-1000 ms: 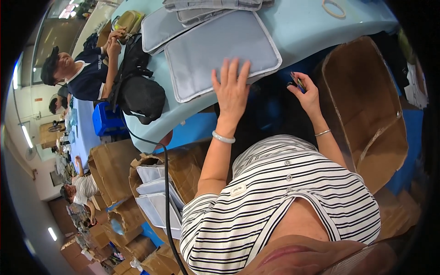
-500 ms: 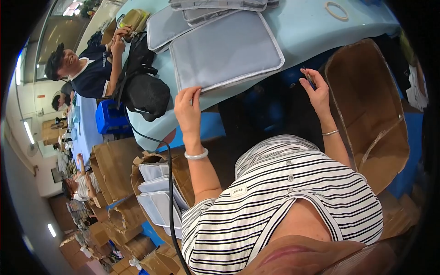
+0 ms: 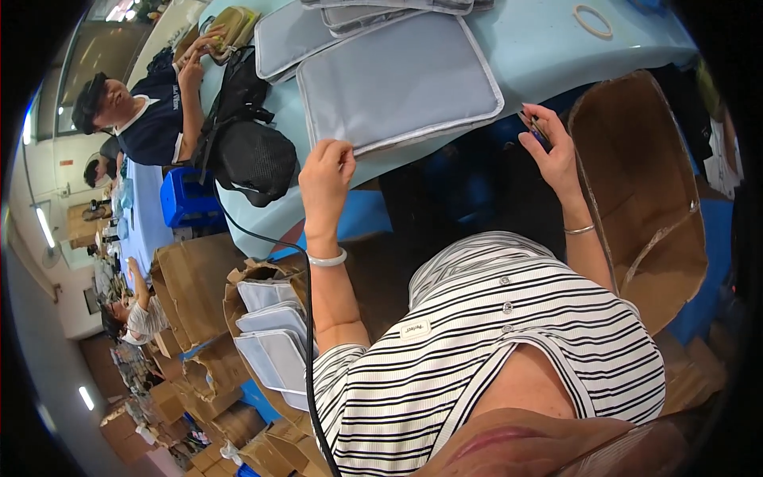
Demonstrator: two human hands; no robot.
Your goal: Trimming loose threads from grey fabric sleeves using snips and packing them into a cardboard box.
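A grey rectangular padded panel (image 3: 401,83) with pale bound edges lies on the light blue table, on top of other grey panels. My left hand (image 3: 326,179) is closed in a pinch at its near edge, close to the left corner. Whatever those fingertips grip is too small to make out. Off the panel's right corner, beyond the table edge, my right hand (image 3: 554,151) is curled around small thread snips (image 3: 537,129), mostly covered by the fingers. Further grey panels (image 3: 294,40) are stacked behind and to the left.
On the table (image 3: 540,48) lies a roll of tape (image 3: 593,21). A black mesh cap (image 3: 258,159) and black bag sit at its left end. An open carton (image 3: 636,191) stands at right; another carton of grey panels (image 3: 274,342) is at lower left. A co-worker (image 3: 151,111) sits across at left.
My left fingers have curled tighter at the panel's edge. The right hand has turned slightly, still holding the snips. The co-worker's head has turned.
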